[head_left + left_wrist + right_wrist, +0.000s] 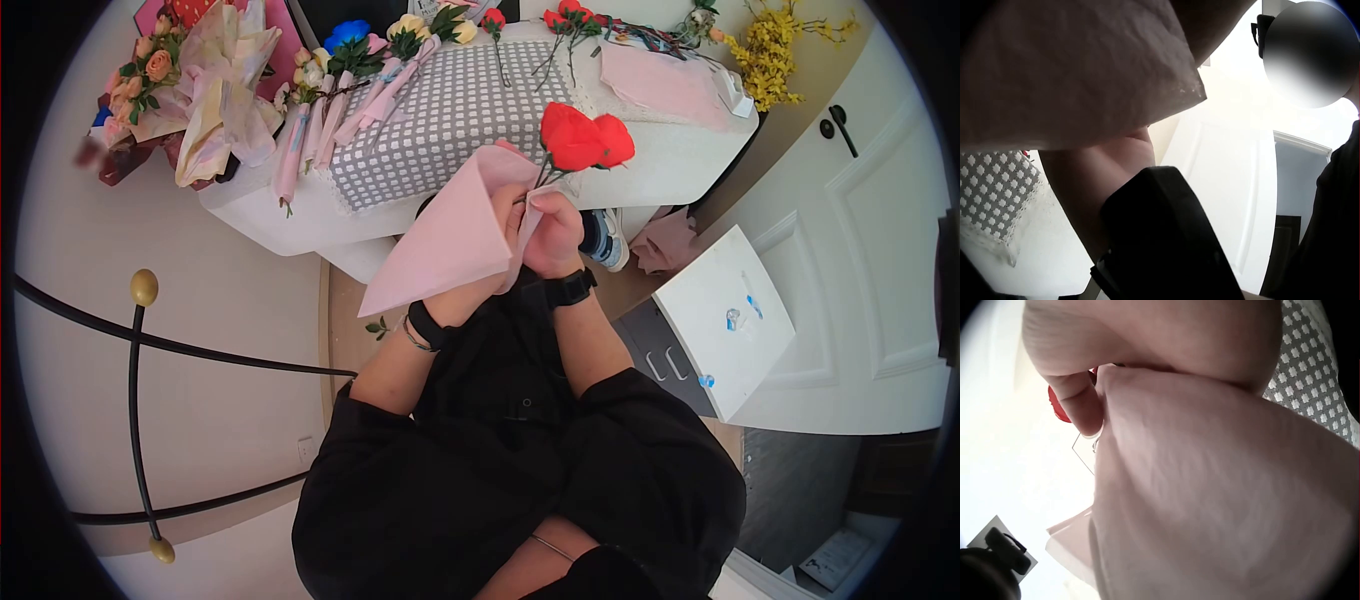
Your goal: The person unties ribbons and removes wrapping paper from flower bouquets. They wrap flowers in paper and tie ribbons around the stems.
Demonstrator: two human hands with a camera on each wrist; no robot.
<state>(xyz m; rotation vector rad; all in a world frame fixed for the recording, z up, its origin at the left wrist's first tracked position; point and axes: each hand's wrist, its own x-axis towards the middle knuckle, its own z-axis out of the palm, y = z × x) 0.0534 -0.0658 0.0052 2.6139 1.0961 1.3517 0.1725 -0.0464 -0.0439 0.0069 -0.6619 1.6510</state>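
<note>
Two red artificial roses point(585, 138) with thin dark green stems stand up out of a sheet of pink wrapping paper point(450, 235). The paper is folded into a cone whose pointed corner hangs toward the lower left. My left hand point(510, 210) is partly inside the wrap, its fingers curled around the stems and paper below the blooms. On the other side, my right hand point(556, 235) pinches the paper's right edge near the stems. In the right wrist view, the thumb point(1082, 406) presses against the paper point(1210, 481), which hides the other fingertips.
Behind the hands is a white table point(660, 165) with a grey-and-white checked cloth point(440, 110). Wrapped flowers point(345, 105), loose red roses point(570, 15) and pink paper sheets point(660, 80) lie on it. A large bouquet point(150, 80) stands left; a white-topped drawer cabinet point(735, 320) is at right.
</note>
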